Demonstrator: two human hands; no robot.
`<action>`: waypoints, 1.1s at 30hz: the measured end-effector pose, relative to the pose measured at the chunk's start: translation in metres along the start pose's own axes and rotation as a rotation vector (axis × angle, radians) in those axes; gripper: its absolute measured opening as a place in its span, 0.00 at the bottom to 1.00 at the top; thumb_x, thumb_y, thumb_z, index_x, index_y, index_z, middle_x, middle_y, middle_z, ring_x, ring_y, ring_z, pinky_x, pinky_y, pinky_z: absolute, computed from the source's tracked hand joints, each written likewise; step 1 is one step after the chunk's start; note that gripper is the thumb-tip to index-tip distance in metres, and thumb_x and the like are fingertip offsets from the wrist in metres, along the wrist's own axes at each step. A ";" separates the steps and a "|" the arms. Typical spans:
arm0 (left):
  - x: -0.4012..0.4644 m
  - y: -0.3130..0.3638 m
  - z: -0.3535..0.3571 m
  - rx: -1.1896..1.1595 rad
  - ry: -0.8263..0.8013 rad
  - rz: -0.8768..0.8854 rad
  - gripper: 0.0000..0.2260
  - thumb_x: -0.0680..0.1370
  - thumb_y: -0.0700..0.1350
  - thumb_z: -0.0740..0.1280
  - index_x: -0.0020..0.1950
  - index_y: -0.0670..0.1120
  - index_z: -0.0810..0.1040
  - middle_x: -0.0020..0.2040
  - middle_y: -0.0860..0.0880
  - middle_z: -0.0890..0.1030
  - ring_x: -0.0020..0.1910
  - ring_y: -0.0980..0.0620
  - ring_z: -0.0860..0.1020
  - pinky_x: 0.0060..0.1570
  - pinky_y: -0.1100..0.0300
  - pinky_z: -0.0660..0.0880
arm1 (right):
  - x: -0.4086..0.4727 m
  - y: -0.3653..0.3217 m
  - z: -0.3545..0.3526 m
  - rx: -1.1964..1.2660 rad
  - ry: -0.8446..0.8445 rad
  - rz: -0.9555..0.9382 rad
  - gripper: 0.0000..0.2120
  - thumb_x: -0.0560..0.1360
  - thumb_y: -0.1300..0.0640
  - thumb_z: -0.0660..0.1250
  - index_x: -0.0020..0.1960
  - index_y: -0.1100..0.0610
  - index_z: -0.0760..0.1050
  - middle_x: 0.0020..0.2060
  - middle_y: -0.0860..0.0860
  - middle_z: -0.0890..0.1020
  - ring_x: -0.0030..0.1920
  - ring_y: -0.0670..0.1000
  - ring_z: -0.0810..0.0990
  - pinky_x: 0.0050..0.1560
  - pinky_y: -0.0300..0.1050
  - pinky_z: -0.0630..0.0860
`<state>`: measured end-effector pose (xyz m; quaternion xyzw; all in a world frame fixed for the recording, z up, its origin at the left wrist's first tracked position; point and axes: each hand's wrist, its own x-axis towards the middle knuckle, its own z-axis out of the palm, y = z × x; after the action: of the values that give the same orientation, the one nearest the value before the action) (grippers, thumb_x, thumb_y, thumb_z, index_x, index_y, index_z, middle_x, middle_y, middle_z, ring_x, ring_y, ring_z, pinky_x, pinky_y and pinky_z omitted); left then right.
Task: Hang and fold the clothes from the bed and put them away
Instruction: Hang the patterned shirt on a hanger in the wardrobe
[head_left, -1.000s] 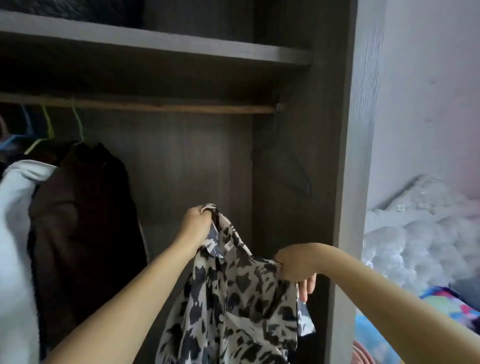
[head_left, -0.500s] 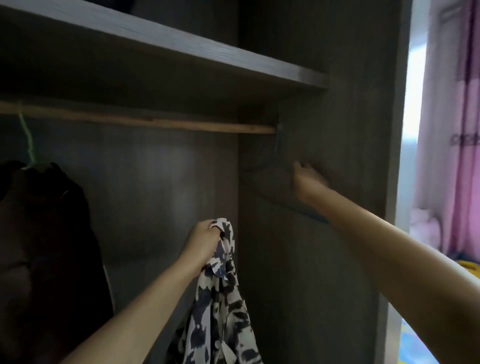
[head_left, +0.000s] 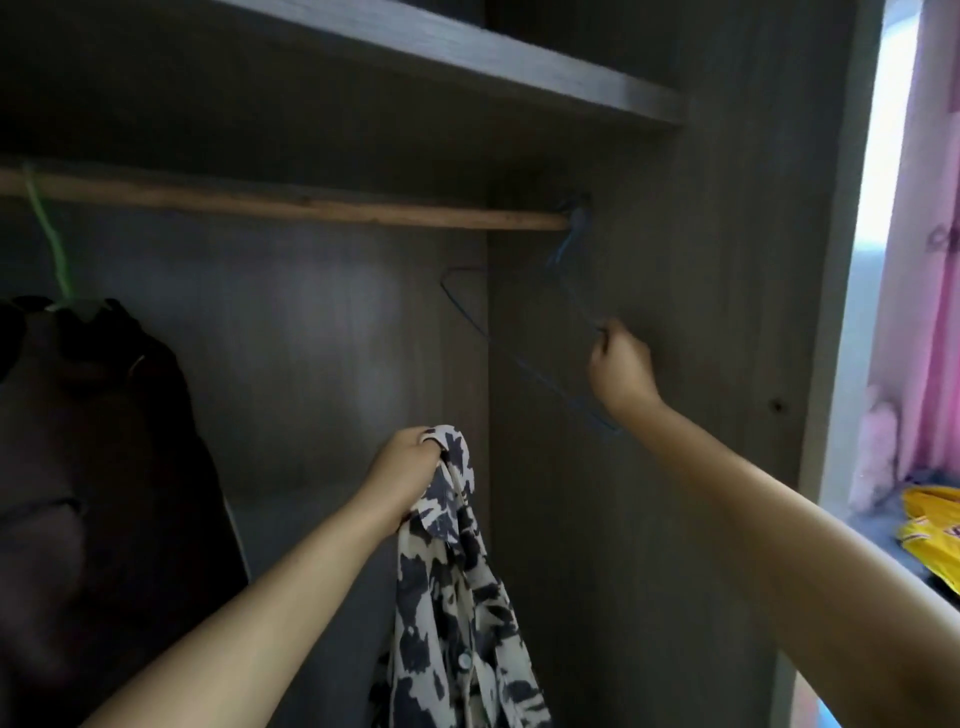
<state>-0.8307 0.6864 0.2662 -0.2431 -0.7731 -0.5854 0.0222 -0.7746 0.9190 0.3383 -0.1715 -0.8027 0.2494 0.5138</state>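
Note:
My left hand (head_left: 410, 467) grips a cream shirt with black blotches (head_left: 457, 597) by its collar, and the shirt hangs down inside the open wardrobe. My right hand (head_left: 621, 366) is raised higher, fingers curled round the shoulder wire of a thin blue hanger (head_left: 519, 358). That hanger's hook sits on the right end of the wooden rail (head_left: 291, 205), close to the wardrobe's side wall.
A dark garment (head_left: 98, 467) hangs on a green hanger (head_left: 49, 244) at the rail's left end. A shelf (head_left: 467, 57) runs above the rail. Right of the wardrobe side panel (head_left: 727, 312) are a pink curtain (head_left: 935, 260) and a yellow item (head_left: 935, 525).
My right hand let go of the shirt, rose to the blue hanger and took hold of it. The shirt now hangs from my left hand alone. The view swung right.

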 end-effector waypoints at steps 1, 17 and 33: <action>-0.003 -0.003 0.002 0.023 -0.027 -0.008 0.13 0.79 0.41 0.57 0.39 0.39 0.77 0.33 0.39 0.76 0.32 0.48 0.73 0.37 0.57 0.65 | -0.001 -0.002 -0.001 0.021 0.006 0.011 0.13 0.80 0.63 0.56 0.61 0.64 0.74 0.53 0.65 0.80 0.54 0.64 0.78 0.51 0.49 0.71; -0.037 -0.030 0.013 0.060 -0.172 -0.054 0.09 0.78 0.38 0.56 0.42 0.45 0.73 0.34 0.43 0.70 0.32 0.50 0.68 0.36 0.59 0.61 | -0.185 0.049 -0.001 0.478 -0.024 0.282 0.12 0.78 0.57 0.65 0.61 0.53 0.71 0.33 0.46 0.74 0.26 0.42 0.71 0.31 0.40 0.71; -0.124 -0.016 0.083 0.331 -0.420 -0.177 0.11 0.74 0.42 0.62 0.32 0.45 0.74 0.28 0.47 0.73 0.30 0.49 0.71 0.35 0.60 0.66 | -0.254 0.030 -0.166 1.226 -0.038 0.451 0.12 0.74 0.49 0.65 0.39 0.54 0.84 0.21 0.42 0.59 0.20 0.40 0.56 0.19 0.31 0.55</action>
<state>-0.7073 0.7163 0.1868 -0.2838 -0.8641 -0.3877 -0.1501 -0.5180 0.8451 0.1908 -0.0072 -0.4682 0.7667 0.4392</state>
